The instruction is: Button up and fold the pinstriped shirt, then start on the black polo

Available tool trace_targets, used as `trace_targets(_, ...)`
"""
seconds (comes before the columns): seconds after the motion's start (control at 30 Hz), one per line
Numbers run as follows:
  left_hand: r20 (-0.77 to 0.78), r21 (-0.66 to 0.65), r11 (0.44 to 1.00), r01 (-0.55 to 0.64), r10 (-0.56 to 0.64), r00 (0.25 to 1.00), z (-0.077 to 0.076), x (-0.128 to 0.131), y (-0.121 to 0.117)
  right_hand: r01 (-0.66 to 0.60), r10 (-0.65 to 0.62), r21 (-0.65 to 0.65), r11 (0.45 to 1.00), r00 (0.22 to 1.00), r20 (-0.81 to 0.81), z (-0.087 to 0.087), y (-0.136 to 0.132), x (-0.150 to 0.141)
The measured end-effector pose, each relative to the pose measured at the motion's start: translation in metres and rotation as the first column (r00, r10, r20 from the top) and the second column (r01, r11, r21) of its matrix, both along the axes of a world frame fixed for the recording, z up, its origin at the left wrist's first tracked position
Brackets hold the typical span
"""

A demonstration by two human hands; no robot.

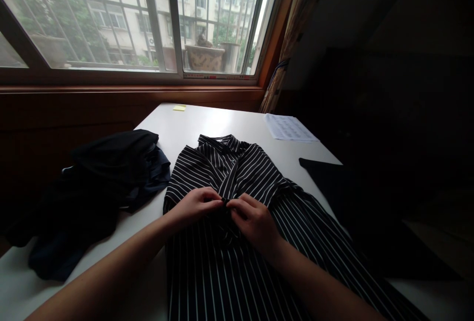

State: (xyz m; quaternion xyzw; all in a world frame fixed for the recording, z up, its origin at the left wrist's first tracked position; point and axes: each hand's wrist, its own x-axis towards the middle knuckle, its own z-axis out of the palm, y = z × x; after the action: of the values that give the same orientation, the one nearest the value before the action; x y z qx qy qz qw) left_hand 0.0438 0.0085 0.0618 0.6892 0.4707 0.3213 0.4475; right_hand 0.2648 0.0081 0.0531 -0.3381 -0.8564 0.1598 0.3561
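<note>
A black-and-white striped garment (244, 271) lies spread on the white bench (229, 121), filling the center and running off the bottom edge of the frame, its collar (233, 143) pointing toward the top. The left hand (196, 205) and the right hand (255, 220) meet near the middle of the frame, fingertips pinched on a small dark part of the garment at its waist; the exact part is too dark to make out. On the left side of the frame sits a crumpled heap of dark clothing (114, 173), and at the right a flat dark cloth (333, 182) fades into shadow. Printed sheets (291, 128) rest right of upper center, with a yellow slip (179, 107) near the bench's far left corner. A barred window (148, 20) fills the upper left, a curtain (281, 64) beside it.
</note>
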Motion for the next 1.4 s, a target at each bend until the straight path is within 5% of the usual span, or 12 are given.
trace_targets(0.33, -0.017, 0.0, 1.0, -0.026, 0.026, 1.0, 0.0017, 0.0026, -0.0025, -0.02, 0.02, 0.027, 0.999, 1.0, -0.011, -0.0026, 0.0013, -0.0003)
trace_targets(0.77, -0.009, 0.018, 1.0, 0.006, -0.006, 1.0, 0.0003, -0.0001, -0.0008, 0.047, -0.063, -0.22, 0.974, 0.996, -0.068, -0.0022, 0.006, 0.0023)
trace_targets(1.4, 0.01, 0.083, 0.996, -0.045, 0.044, 0.999, 0.0012, 0.0071, -0.0059, 0.058, -0.067, -0.209, 0.976, 0.997, -0.033, -0.0026, 0.0078, 0.0018)
